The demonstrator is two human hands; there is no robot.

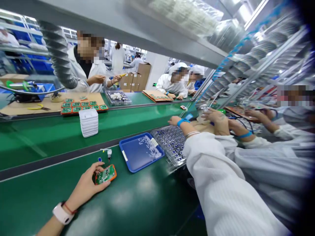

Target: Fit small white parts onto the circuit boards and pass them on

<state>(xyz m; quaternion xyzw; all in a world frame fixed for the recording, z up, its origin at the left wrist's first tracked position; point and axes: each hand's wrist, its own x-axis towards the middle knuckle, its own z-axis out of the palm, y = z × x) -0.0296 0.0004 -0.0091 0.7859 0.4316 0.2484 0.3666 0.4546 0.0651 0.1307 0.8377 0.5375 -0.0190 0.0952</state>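
Note:
My left hand point(90, 182), with a pale watch at the wrist, is closed round the edges of a green circuit board in an orange frame point(106, 175), just above the green bench. Just beyond it lie a small blue-faced part point(99, 159) and a white connector piece point(109, 154); a thin lead seems to run from the connector towards the board. On the other side, my right hand point(175, 121), in a white sleeve with a blue wrist strap, reaches over the far edge of a clear compartment tray point(172, 144). Its fingers look curled together; what they hold is hidden.
A blue tray point(135, 159) with small white bits stands between my hands. Stacked white trays point(89, 123) and a small wired part point(183, 107) sit on the green belt. Framed boards point(83, 106) lie across it. A co-worker's hands point(216, 118) work close on the right.

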